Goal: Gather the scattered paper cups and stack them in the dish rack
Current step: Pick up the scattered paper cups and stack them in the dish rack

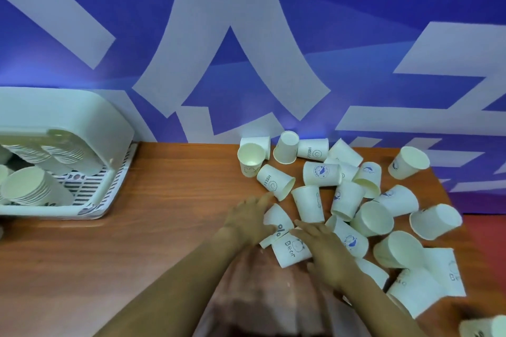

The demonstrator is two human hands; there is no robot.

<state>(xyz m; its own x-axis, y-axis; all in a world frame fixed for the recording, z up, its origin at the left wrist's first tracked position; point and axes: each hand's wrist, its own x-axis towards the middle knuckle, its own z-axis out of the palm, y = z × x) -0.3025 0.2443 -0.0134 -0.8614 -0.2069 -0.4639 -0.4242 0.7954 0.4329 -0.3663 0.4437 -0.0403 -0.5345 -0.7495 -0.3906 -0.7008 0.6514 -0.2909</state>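
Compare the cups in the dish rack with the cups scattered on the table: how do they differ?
Cups in the dish rack are nested in stacks; scattered cups lie loose and single. Rack cups sit left; scattered ones spread right, by both hands. Both are white paper cups.

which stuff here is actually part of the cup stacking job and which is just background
Part of the job:
scattered paper cups
cup under both hands
stacked cups
dish rack

Just there:
wooden table
blue and white backdrop
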